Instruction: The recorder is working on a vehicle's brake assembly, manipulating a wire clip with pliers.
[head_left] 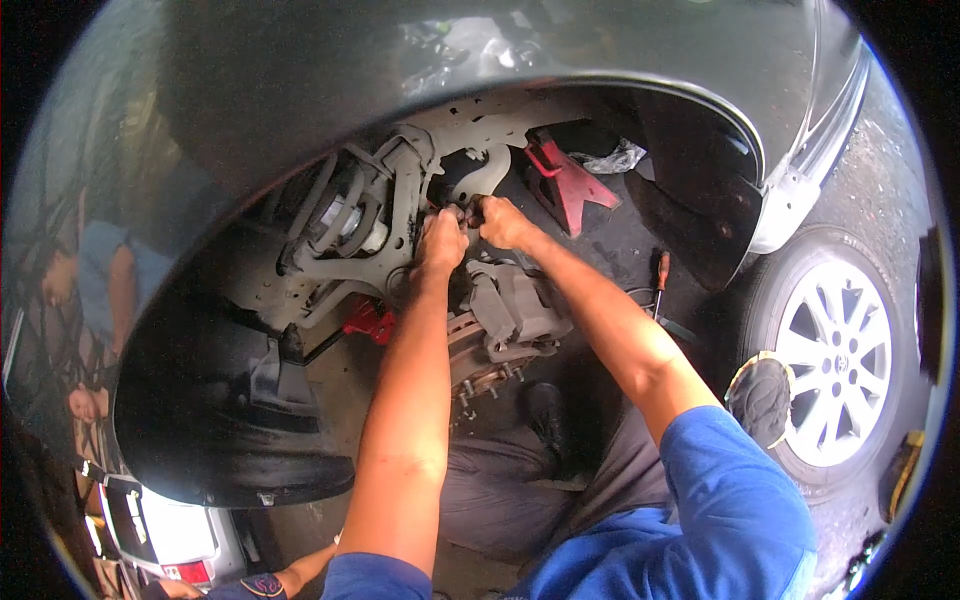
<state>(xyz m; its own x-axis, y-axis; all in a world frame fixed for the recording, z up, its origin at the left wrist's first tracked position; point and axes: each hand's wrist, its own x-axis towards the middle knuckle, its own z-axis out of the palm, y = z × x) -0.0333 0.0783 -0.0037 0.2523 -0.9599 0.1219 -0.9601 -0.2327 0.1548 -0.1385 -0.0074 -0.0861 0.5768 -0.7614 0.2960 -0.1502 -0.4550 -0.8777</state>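
Observation:
Both my arms reach into the open wheel well of a dark car. My left hand (443, 240) is closed, its fingers up against the suspension beside the pale grey control arm (403, 215). Close beside it, my right hand (502, 221) pinches at the lower end of a curved grey steering knuckle arm (487, 174). Whatever small part sits between my fingers is hidden. Below my hands hangs a grey brake caliper (515, 305), mounted over a rusty hub with wheel studs (490, 385). A coil spring (350, 205) stands left of my left hand.
A red jack stand (570, 190) is beyond my right hand. Right of my right forearm is an orange-handled screwdriver (661, 272). A removed wheel (835, 340) lies at the right, a dark round pad against it. Another person's arm (308, 568) shows at lower left.

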